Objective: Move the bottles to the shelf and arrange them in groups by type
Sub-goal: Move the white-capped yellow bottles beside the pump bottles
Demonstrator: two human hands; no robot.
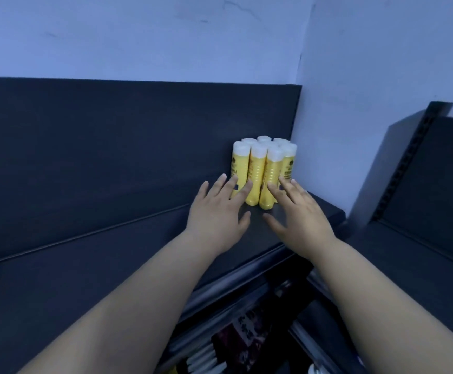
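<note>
Several yellow bottles (263, 168) with white caps stand upright in a tight cluster at the right end of the dark shelf (90, 255), close to the wall corner. My left hand (217, 211) reaches to the front-left bottles with straight, spread fingers whose tips touch their lower parts. My right hand (298, 211) mirrors it on the front-right bottles, fingers straight and spread against them. Neither hand wraps a bottle. The rear bottles show only their caps.
The shelf has a dark back panel (112, 136) and a pale wall (355, 76) at its right end. A second dark shelf unit (422, 211) stands to the right. Below the shelf's front edge, a lower level (236, 341) holds mixed packaged goods.
</note>
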